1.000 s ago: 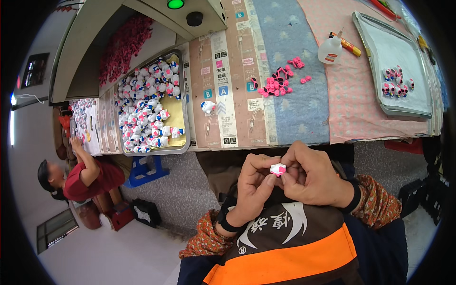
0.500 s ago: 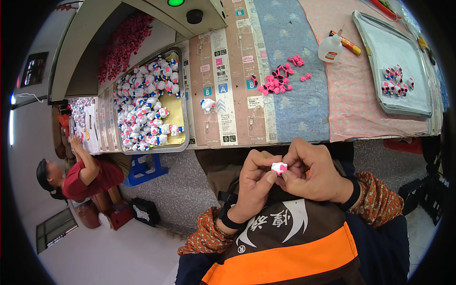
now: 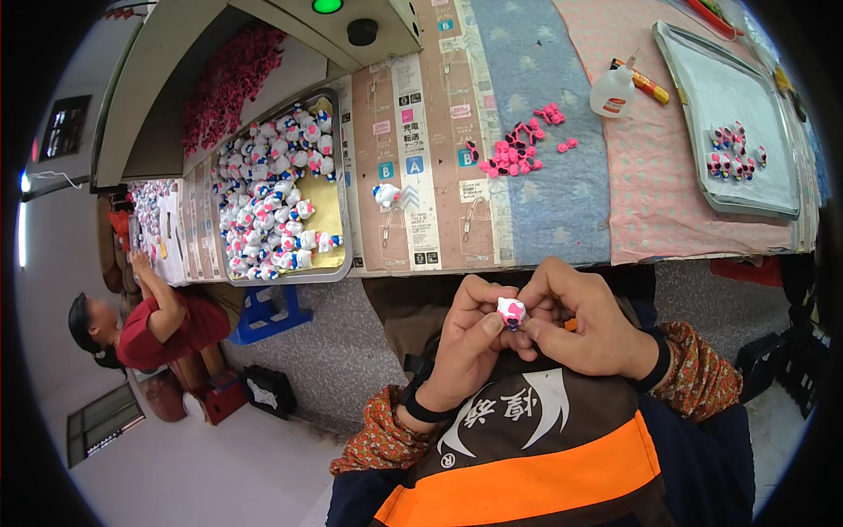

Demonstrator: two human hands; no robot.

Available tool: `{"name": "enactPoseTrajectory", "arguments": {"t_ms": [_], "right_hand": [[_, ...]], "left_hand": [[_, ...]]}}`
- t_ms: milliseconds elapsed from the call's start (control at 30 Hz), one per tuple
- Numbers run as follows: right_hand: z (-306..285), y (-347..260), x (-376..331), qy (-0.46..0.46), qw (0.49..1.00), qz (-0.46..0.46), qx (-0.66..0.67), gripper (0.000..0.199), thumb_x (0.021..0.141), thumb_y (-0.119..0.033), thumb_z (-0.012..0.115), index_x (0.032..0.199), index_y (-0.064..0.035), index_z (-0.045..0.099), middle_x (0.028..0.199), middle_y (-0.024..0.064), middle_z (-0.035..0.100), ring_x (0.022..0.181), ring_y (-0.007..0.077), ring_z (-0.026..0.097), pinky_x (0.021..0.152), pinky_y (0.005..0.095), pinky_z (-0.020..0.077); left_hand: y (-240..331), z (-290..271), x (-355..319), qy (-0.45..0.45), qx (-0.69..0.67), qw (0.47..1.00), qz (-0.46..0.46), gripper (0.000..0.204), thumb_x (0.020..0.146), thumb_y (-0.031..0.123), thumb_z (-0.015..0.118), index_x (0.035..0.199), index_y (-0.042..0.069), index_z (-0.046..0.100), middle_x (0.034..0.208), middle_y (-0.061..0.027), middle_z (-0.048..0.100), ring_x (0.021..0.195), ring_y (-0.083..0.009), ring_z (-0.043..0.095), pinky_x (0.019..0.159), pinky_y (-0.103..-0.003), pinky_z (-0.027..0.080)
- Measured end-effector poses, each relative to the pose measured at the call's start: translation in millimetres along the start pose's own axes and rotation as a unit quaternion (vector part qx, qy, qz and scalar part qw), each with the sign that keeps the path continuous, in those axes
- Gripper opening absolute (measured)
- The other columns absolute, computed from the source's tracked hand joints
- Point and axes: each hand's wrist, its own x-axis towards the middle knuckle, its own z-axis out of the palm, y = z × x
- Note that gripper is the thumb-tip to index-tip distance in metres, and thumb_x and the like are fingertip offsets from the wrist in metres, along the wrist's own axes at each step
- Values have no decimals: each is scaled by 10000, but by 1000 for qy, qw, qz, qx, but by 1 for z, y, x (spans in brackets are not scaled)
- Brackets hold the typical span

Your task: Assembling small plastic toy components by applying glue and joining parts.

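- small rounded white-and-pink plastic-looking figurine [image 3: 510,308], just below frame centre
- left hand [image 3: 468,338]: thumb and fingers pinched on it; right hand [image 3: 593,327]: fingertips closed against its side
- best: light, even pinch, thumbs off pink front

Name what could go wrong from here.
The small figurine pinched between the left hand and right hand might slip and fall, being beyond the edge of the table. The loose pink pieces on the blue cloth could scatter if brushed. The standing white bottle might tip if bumped.
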Motion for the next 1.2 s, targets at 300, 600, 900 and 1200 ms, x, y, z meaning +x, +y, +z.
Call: {"name": "enactPoseTrajectory", "arguments": {"t_ms": [300, 600, 900, 1200], "right_hand": [[2, 3, 0, 21, 998, 14, -63, 159, 880, -43, 646, 915, 4, 498, 637, 15, 561, 558, 47, 524, 495, 229, 403], [2, -3, 0, 27, 995, 32, -88, 159, 838, -24, 662, 870, 7, 509, 616, 22, 544, 565, 51, 510, 506, 245, 411], [2, 5, 0, 39, 998, 45, -34, 171, 834, -31, 685, 869, 8, 523, 644, 6, 557, 612, 22, 499, 537, 219, 431], [1, 6, 1, 33, 996, 82, 3, 141, 849, -16, 662, 884, 9, 528, 678, 5, 574, 636, 15, 503, 543, 215, 431]], "left_hand": [[-2, 6, 0, 22, 18, 999, 25, 222, 1014, 139, 523, 1204, 44, 461, 1100, -114, 582, 905, -160, 652, 758, -322, 606], [-10, 0, -2, 11, 146, 985, 93, 240, 1006, 103, 535, 1216, 19, 456, 1116, -80, 536, 1018, -125, 576, 818, -267, 551], [-10, -3, -7, 3, 163, 983, 89, 289, 1034, 121, 500, 1289, -3, 441, 1189, -91, 535, 1087, -136, 563, 881, -273, 539], [-19, -13, -5, -9, 182, 976, 121, 277, 1038, 116, 498, 1281, -3, 441, 1200, -105, 542, 1088, -143, 573, 880, -282, 547]]}}
